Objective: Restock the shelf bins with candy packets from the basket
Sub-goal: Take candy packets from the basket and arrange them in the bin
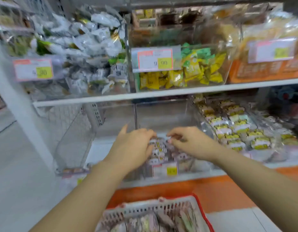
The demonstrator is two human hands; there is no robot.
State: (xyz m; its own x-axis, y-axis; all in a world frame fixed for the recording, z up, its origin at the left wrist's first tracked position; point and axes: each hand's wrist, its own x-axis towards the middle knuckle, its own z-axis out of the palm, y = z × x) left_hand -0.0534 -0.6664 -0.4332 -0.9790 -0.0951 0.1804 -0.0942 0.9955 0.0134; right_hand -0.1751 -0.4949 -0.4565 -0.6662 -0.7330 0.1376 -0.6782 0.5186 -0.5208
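Note:
Both my hands reach into a clear plastic shelf bin (161, 118) on the lower shelf. My left hand (133, 146) lies over a pile of small purple-and-white candy packets (159, 151) in the bin, fingers curled onto them. My right hand (186, 139) pinches packets at the top of the same pile. The frame is blurred, so the exact grip of each hand is unclear. A red-and-white basket (161, 208) with more purplish packets sits below, at the bottom middle of the view.
An empty clear bin (74, 136) stands left of the one I reach into. To the right is a bin of yellow-labelled packets (237, 129). The upper shelf holds bins of white-green packets (81, 47), yellow packets (195, 71) and price tags (155, 59).

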